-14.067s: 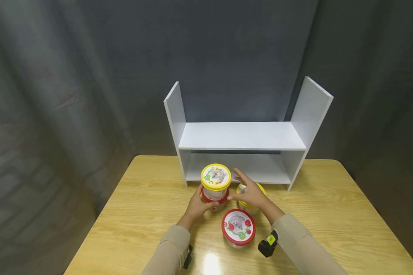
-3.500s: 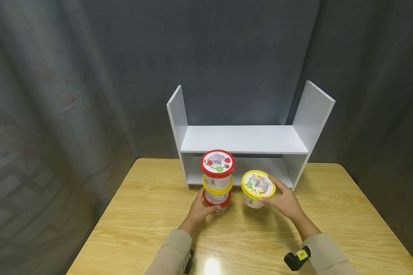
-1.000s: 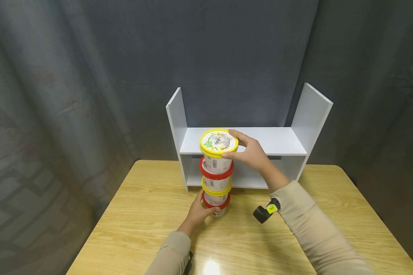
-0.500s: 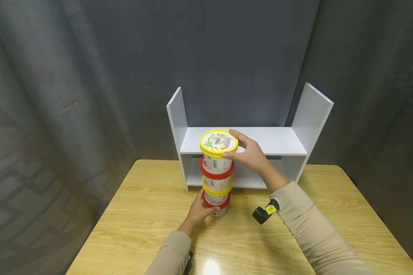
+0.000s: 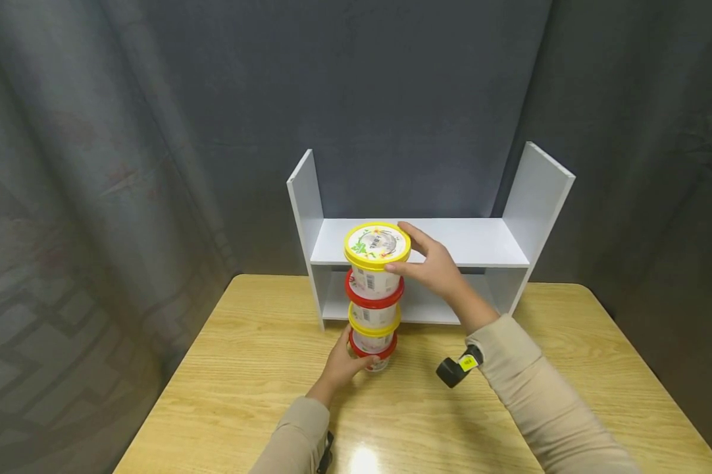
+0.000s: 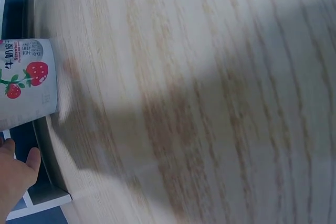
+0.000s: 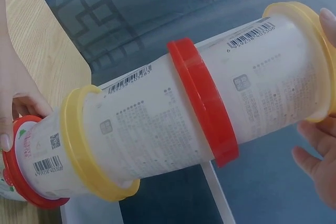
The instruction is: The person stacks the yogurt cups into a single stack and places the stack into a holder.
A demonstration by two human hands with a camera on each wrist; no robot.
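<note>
A tower of several white paper tubs with alternating yellow and red lids stands in front of the shelf. My left hand (image 5: 339, 365) grips the lowest, red-lidded tub (image 5: 380, 365), whose strawberry print shows in the left wrist view. Above it come a yellow-lidded tub (image 5: 372, 342) and a red-lidded tub (image 5: 372, 317). On top is another yellow-lidded tub (image 5: 377, 243). My right hand (image 5: 435, 270) holds this top one, thumb and fingertips at the right edge of its lid (image 7: 315, 61). The right wrist view shows the tower aslant, barcodes facing the camera.
A white two-level shelf (image 5: 421, 240) stands at the back of the wooden table (image 5: 261, 368), close behind the tower. Its tall side panels (image 5: 539, 197) rise on both sides. Grey curtains (image 5: 421, 85) hang around the table.
Since the earliest frame the tower has grown from two tubs, a red-lidded and then a yellow-lidded tub set on top. In the last second my right fingertips shift slightly rightward on the top lid.
</note>
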